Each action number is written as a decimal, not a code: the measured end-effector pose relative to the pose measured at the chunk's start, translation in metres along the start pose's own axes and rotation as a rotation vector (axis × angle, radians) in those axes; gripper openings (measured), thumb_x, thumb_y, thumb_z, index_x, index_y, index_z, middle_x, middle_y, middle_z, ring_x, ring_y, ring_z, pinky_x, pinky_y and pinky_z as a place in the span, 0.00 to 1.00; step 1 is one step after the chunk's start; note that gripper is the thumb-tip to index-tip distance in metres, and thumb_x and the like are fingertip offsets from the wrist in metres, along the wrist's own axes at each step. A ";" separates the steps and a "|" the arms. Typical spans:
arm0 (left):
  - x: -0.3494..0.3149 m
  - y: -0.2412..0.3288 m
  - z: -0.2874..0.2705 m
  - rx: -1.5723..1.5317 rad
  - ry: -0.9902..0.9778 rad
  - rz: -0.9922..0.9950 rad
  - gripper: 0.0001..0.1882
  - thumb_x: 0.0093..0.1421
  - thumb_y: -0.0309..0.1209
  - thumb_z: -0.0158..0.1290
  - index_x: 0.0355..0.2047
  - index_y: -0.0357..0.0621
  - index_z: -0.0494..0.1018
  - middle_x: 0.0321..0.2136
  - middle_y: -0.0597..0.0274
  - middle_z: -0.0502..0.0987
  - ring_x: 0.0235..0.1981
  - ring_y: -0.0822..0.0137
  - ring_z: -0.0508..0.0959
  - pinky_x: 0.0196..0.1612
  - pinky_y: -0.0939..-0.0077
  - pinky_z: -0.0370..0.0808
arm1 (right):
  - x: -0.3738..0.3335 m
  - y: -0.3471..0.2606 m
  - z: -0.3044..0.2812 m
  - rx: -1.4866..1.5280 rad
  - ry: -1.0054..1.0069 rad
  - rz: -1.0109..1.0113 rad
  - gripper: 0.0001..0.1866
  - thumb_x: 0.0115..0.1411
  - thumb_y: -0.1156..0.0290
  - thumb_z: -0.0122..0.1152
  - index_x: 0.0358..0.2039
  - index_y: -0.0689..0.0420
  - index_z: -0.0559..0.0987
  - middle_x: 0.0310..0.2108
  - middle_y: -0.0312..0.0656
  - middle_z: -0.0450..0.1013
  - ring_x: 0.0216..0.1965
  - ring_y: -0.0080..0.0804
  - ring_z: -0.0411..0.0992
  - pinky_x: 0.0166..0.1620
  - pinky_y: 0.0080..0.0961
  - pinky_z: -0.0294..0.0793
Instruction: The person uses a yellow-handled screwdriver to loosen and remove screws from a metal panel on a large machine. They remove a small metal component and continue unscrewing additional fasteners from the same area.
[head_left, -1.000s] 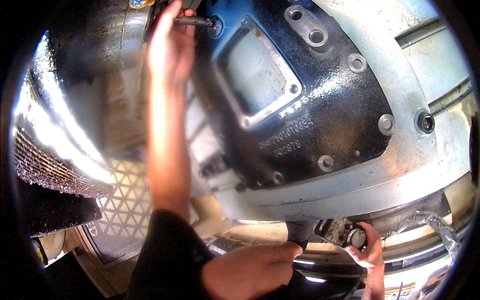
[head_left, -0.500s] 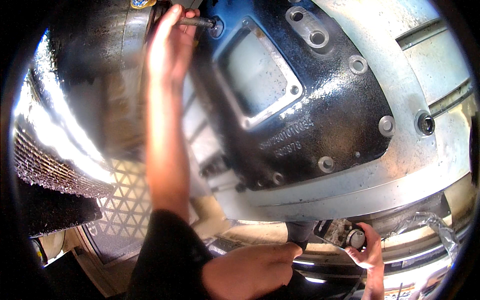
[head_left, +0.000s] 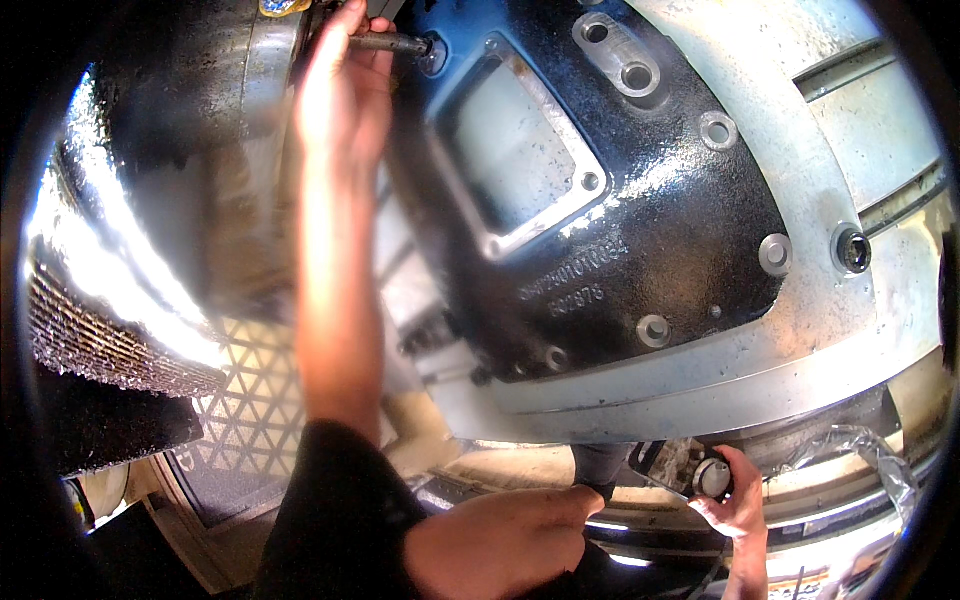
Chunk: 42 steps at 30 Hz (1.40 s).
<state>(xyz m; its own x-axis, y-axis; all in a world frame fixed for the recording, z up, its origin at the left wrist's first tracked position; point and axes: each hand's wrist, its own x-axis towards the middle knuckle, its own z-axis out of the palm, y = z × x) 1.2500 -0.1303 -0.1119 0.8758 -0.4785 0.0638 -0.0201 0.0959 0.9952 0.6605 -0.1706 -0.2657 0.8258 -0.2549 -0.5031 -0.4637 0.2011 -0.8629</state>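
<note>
At the top, my left hand (head_left: 350, 85) grips a dark rod-shaped tool (head_left: 395, 42). The tool's far end meets a round recess near the upper-left corner of a black cast metal housing (head_left: 640, 240). The casting has a square window with a bright machined rim and several bolt holes. At the lower right, my right hand (head_left: 738, 500) is wrapped round a flat dark object (head_left: 650, 458) with a pale round disc (head_left: 712, 478) on it; its exact kind I cannot make out. My thumb lies along its near side.
A large pale metal plate (head_left: 700, 395) surrounds the casting, with a socket-head bolt (head_left: 852, 248) at right. Left are a shiny curved surface (head_left: 130, 230) and patterned flooring (head_left: 255, 385). Crumpled clear plastic (head_left: 865, 450) lies lower right. A bare limb (head_left: 500, 540) crosses the bottom.
My left thumb has shifted slightly upward and the left forearm a little to the right, with the tool's end still at the recess. The right hand looks unmoved.
</note>
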 end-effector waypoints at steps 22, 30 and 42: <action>0.003 0.004 -0.009 -0.009 -0.290 -0.068 0.07 0.63 0.30 0.59 0.37 0.39 0.77 0.36 0.59 0.80 0.42 0.63 0.79 0.66 0.57 0.66 | 0.001 0.000 0.002 -0.004 -0.009 0.000 0.40 0.45 0.46 0.79 0.47 0.66 0.76 0.36 0.51 0.77 0.37 0.44 0.79 0.42 0.34 0.77; 0.008 0.003 -0.015 0.003 -0.105 -0.071 0.08 0.63 0.31 0.60 0.39 0.41 0.76 0.37 0.58 0.81 0.45 0.60 0.80 0.63 0.59 0.70 | 0.000 -0.002 -0.001 0.016 -0.053 -0.012 0.42 0.44 0.44 0.79 0.46 0.67 0.75 0.36 0.50 0.77 0.37 0.39 0.77 0.42 0.33 0.76; -0.040 0.006 -0.043 0.801 -0.027 0.141 0.16 0.67 0.32 0.56 0.53 0.40 0.77 0.51 0.55 0.79 0.55 0.66 0.76 0.63 0.69 0.67 | -0.003 -0.003 -0.002 0.008 -0.015 0.045 0.43 0.41 0.42 0.79 0.45 0.67 0.76 0.35 0.50 0.77 0.37 0.39 0.77 0.42 0.33 0.76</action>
<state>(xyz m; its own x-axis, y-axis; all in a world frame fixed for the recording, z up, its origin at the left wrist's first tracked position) 1.2358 -0.0729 -0.1119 0.8275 -0.5305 0.1839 -0.4771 -0.4916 0.7285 0.6588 -0.1722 -0.2612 0.8088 -0.2313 -0.5406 -0.4978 0.2201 -0.8389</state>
